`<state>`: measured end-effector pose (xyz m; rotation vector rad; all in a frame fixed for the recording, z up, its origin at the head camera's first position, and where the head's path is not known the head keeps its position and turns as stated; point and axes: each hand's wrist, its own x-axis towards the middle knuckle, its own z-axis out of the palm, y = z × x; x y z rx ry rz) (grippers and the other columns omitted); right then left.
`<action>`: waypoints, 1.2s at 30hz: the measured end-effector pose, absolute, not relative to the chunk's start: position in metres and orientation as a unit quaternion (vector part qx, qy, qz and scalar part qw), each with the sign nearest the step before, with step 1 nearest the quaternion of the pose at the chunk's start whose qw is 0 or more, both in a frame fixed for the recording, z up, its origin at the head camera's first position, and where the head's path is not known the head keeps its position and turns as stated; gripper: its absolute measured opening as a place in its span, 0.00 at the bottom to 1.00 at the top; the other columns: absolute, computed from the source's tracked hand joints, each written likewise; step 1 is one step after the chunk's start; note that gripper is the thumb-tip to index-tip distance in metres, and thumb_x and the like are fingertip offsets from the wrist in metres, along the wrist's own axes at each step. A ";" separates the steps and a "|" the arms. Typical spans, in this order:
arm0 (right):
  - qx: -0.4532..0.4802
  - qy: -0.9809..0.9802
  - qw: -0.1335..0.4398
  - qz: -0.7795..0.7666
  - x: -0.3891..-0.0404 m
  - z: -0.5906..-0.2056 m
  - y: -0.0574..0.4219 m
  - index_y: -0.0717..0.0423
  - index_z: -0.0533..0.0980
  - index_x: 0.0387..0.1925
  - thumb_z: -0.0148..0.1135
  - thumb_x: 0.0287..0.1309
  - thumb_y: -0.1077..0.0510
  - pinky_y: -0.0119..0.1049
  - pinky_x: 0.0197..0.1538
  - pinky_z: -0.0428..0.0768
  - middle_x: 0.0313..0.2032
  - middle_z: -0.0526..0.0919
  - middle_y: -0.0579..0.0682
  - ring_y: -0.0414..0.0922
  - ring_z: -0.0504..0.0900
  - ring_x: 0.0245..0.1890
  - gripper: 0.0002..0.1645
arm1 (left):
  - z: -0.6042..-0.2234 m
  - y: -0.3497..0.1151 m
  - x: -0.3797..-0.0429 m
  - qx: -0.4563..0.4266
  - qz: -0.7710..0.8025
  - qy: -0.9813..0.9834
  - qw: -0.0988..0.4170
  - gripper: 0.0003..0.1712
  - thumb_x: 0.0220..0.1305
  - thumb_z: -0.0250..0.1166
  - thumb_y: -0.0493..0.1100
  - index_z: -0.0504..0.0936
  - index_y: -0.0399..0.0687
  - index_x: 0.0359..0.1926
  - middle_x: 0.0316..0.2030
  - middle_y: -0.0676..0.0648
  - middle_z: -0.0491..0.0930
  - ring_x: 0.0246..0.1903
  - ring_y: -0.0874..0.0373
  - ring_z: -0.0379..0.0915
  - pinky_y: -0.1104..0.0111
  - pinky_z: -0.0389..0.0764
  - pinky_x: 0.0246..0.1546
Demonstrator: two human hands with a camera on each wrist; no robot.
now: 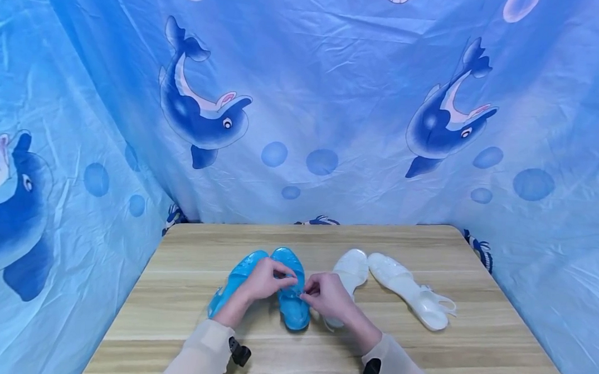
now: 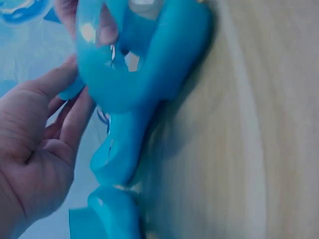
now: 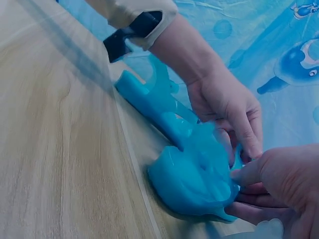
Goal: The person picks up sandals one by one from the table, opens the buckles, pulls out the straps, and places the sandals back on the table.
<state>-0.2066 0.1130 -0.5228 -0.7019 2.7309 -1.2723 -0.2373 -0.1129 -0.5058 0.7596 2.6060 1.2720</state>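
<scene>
Two blue jelly sandals lie side by side left of centre on the table, toes toward the back. Both hands are at the ankle strap of the right-hand blue sandal (image 1: 294, 312). My left hand (image 1: 264, 279) pinches a piece of the blue strap (image 2: 73, 89) between thumb and fingers. From the other side, my right hand (image 1: 327, 293) pinches the strap close to the left fingertips. In the right wrist view the sandal's heel (image 3: 184, 191) faces the camera, and the fingers partly hide the strap ends. The other blue sandal (image 1: 243, 269) lies beneath the left wrist.
On the right, a white sandal (image 1: 352, 266) lies partly behind the right hand. Another white sandal (image 1: 401, 279) lies slanted beside it, its strap loose. The wooden table (image 1: 197, 339) is bordered by a blue dolphin-print curtain (image 1: 302, 120) at the back and sides.
</scene>
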 end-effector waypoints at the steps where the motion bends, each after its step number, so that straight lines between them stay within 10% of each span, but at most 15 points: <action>1: -0.227 0.882 0.023 -0.412 -0.206 -0.523 0.113 0.50 0.87 0.34 0.76 0.64 0.56 0.27 0.38 0.85 0.32 0.90 0.42 0.31 0.84 0.31 0.04 | -0.505 -0.113 -0.238 0.249 0.426 0.867 0.067 0.07 0.69 0.73 0.41 0.94 0.42 0.42 0.35 0.50 0.92 0.30 0.67 0.80 0.73 0.81 0.31; 36: -0.212 0.913 -0.047 -0.346 -0.214 -0.478 0.153 0.55 0.89 0.43 0.70 0.66 0.63 0.49 0.52 0.89 0.42 0.92 0.50 0.48 0.90 0.45 0.07 | -0.496 -0.072 -0.221 0.228 0.412 0.881 0.047 0.14 0.68 0.75 0.45 0.92 0.43 0.51 0.45 0.46 0.92 0.46 0.51 0.89 0.64 0.90 0.45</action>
